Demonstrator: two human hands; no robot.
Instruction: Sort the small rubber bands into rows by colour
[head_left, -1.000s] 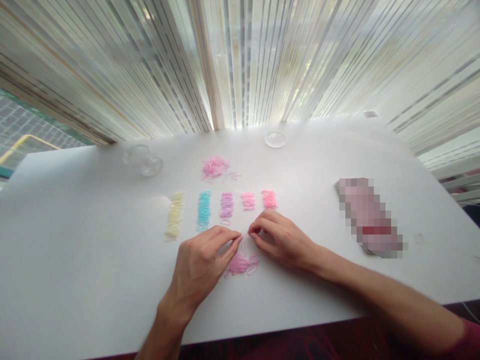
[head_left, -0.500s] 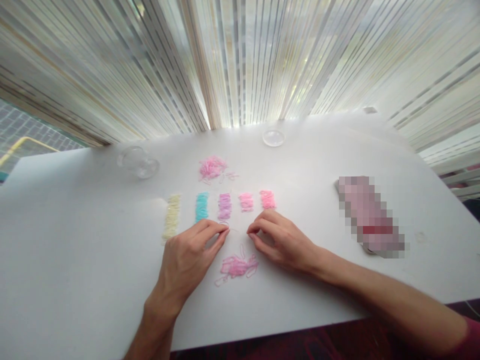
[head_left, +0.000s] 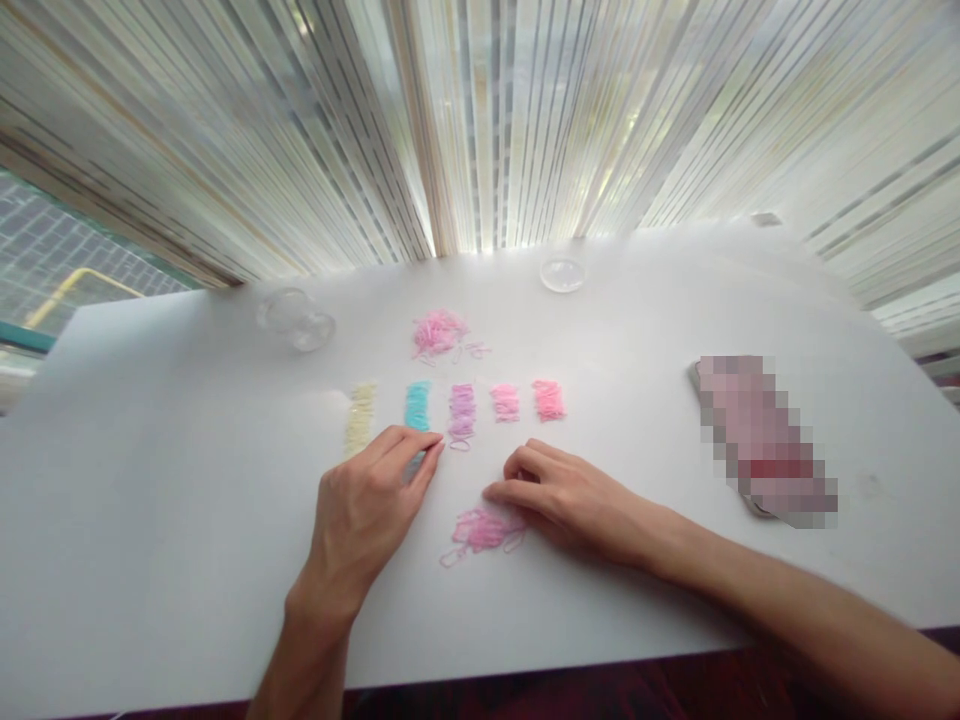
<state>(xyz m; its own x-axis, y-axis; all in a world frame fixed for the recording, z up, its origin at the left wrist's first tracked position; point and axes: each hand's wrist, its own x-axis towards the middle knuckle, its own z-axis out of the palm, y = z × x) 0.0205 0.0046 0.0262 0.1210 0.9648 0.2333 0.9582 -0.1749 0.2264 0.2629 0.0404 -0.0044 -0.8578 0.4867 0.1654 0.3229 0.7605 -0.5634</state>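
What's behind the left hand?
Parts of the blue row and yellow row: their far portions show beyond the left hand. Blue's near portion is mostly covered; yellow's near end is hidden, as is anything under the palm.

The table is white, with a smooth, lightly reflective top. A curtain of narrow vertical strips, in white, grey and beige, spans the far edge and continues along the right side. Daylight enters through the curtain; blurred green tones show behind it. At the left, beyond the curtain, grey block paving is visible, with a yellow line across it. Below the table's near edge, the area is dark red; its nature cannot be determined.
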